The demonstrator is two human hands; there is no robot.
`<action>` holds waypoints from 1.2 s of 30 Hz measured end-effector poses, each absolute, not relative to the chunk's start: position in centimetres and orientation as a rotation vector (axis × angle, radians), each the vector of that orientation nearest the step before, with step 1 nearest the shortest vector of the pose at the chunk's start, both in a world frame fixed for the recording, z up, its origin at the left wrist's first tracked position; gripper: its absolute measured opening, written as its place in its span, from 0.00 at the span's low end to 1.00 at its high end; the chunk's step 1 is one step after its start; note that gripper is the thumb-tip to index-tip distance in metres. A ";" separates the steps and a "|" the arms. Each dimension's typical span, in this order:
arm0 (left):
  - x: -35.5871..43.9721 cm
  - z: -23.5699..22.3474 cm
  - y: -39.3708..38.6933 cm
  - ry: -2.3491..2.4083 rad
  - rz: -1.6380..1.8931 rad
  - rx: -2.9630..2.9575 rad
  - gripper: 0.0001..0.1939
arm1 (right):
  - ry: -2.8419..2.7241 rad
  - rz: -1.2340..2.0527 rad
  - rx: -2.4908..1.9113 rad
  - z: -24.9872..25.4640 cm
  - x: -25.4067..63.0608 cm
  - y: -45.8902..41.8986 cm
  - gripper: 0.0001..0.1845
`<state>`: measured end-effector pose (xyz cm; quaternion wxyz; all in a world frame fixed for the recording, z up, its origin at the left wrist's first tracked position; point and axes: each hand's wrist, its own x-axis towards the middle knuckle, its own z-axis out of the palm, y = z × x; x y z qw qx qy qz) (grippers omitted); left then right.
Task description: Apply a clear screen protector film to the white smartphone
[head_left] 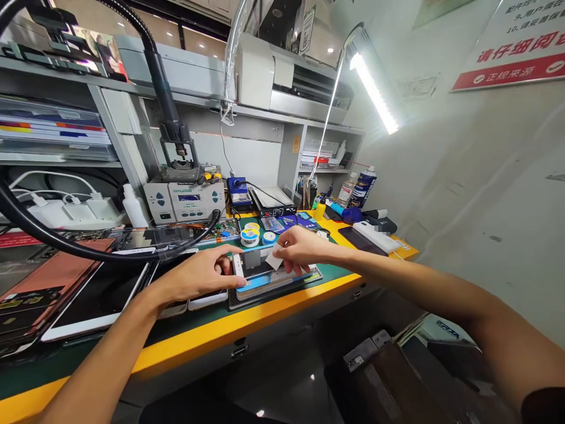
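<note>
A: Fingers first. What's pinched?
B: White card (274, 260), between thumb and forefinger of the right hand (300, 246). The other right fingers are curled below, near the phone's right end; contact there can't be told.

A: Left?
B: Phone's left end is bracketed between thumb and forefinger of the left hand (203, 275). Pressure can't be judged.

A: Where's the phone (255, 260)?
B: Centre of frame, dark face up, laid on a blue-edged slab (261, 284), with a perforated pad (315, 275) under that. Card is tilted over the face; whether it's touched can't be told.

A: Handling?
B: Left end is best braced, not squeezed, so nothing is flexed. Card is best led by a flat edge, low angle, light even force; a corner could dig in. Right fingertips are best kept off the dark face.

A: Further out?
B: Yellow-labelled spool (250, 234) and small tub (269, 238) are parked just above the phone in frame; could be knocked by a wide sweep. Black hose (188, 242) is looped across the left of frame; snag risk if the left forearm is lifted. Lamp (375, 91) is hung upper right; glare should be watched.
</note>
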<state>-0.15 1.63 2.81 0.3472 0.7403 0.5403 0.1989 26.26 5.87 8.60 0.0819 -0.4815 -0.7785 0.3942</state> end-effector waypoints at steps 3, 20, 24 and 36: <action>-0.1 2.9 1.6 1.392 0.522 1.921 0.42 | -2.324 1.179 -1.403 9.4 26.9 6.3 0.12; -0.8 3.6 1.3 1.267 0.495 1.887 0.44 | -2.207 1.243 -1.525 7.7 28.5 6.0 0.13; -0.7 3.7 1.2 1.261 0.508 1.872 0.44 | -2.248 1.242 -1.479 7.4 26.2 5.2 0.12; -0.9 3.9 1.0 1.193 0.533 1.849 0.40 | -2.436 1.211 -1.237 8.2 20.5 4.3 0.14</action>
